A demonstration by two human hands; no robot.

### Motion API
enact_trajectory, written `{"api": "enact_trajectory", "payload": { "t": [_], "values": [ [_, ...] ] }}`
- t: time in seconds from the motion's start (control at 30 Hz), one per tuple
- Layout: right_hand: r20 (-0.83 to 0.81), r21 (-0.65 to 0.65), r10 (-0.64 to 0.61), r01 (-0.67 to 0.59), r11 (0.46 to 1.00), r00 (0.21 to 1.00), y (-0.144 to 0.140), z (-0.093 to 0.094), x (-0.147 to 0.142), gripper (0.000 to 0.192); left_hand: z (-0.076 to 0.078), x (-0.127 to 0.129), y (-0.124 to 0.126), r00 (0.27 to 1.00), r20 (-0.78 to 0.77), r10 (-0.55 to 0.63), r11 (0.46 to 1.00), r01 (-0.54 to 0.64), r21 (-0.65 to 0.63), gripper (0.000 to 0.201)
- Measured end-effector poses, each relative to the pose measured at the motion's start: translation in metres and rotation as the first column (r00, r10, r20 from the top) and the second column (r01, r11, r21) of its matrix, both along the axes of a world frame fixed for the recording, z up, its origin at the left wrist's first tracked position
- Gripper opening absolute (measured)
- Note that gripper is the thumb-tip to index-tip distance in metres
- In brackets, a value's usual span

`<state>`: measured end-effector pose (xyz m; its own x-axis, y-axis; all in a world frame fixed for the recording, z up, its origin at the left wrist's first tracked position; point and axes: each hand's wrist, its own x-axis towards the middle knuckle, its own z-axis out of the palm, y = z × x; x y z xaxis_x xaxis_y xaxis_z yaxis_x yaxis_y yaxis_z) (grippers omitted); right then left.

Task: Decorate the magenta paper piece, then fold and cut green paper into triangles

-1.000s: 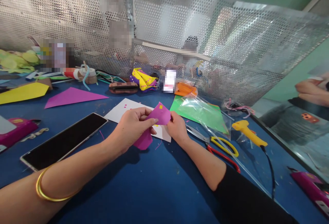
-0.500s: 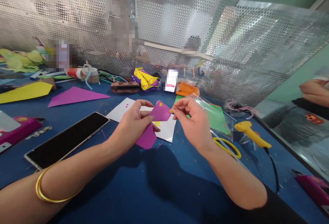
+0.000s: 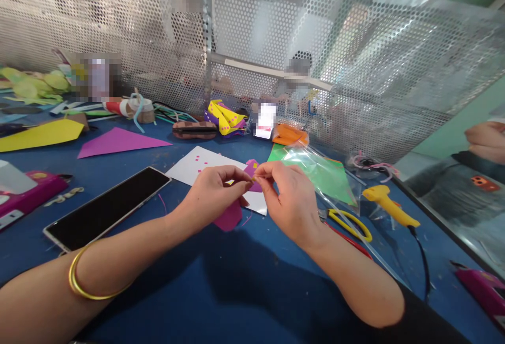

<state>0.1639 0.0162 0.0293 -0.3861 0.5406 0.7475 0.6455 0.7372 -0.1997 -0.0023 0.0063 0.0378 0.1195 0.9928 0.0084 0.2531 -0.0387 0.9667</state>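
My left hand (image 3: pixel 215 194) is closed around a purple paper piece (image 3: pixel 252 169) that bears a small yellow square near its top. A lower part of this purple paper shows beneath the hand; the fingers hide its middle. My left thumb and forefinger also meet the fingertips of my right hand (image 3: pixel 290 202) at a tiny yellow bit (image 3: pixel 253 179). The right thumb and forefinger pinch that bit, mostly covered by the fingers. Behind and below the hands lies a white sheet (image 3: pixel 185 164) dotted with small pink squares.
A phone (image 3: pixel 108 207) lies left of my hands. Yellow-handled scissors (image 3: pixel 353 223), a green sheet under plastic (image 3: pixel 331 178) and a yellow glue gun (image 3: pixel 389 204) lie right. Purple (image 3: pixel 122 143) and yellow sheets (image 3: pixel 47 134) lie back left. Perforated metal panels (image 3: pixel 272 33) stand behind; another person's hand (image 3: pixel 487 139) is far right.
My right hand has moved left, bringing its fingertips to my left thumb and forefinger. Those left fingers have shifted off the purple paper's face to the yellow bit. The view has shifted slightly.
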Motion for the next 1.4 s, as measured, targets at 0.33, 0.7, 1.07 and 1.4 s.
{"api": "enact_trajectory", "payload": {
  "t": [0.33, 0.7, 1.07, 1.4],
  "values": [
    [0.095, 0.121, -0.046, 0.034, 0.992, 0.994, -0.0027, -0.0043, -0.0032, 0.011, -0.0107, -0.002, 0.002, 0.999, -0.033, -0.009, 0.997, 0.011, 0.08, 0.015],
    [-0.182, -0.162, -0.064, 0.034, 0.986, 0.981, 0.0029, 0.0028, 0.0019, 0.005, -0.0078, -0.0019, 0.0016, 0.999, -0.013, 0.036, 0.994, -0.034, 0.108, 0.018],
    [-0.137, -0.147, -0.058, 0.038, 0.988, 0.989, 0.0008, -0.0015, -0.0017, 0.01, -0.0058, -0.0001, -0.0018, 1.0, 0.019, 0.025, 0.997, -0.027, 0.075, 0.019],
    [-0.22, -0.219, -0.02, -0.029, 0.975, 0.975, 0.0029, 0.0008, -0.0004, 0.012, -0.0043, 0.0011, -0.0012, 0.999, -0.016, 0.028, 0.996, -0.027, 0.088, 0.013]
  ]
}}
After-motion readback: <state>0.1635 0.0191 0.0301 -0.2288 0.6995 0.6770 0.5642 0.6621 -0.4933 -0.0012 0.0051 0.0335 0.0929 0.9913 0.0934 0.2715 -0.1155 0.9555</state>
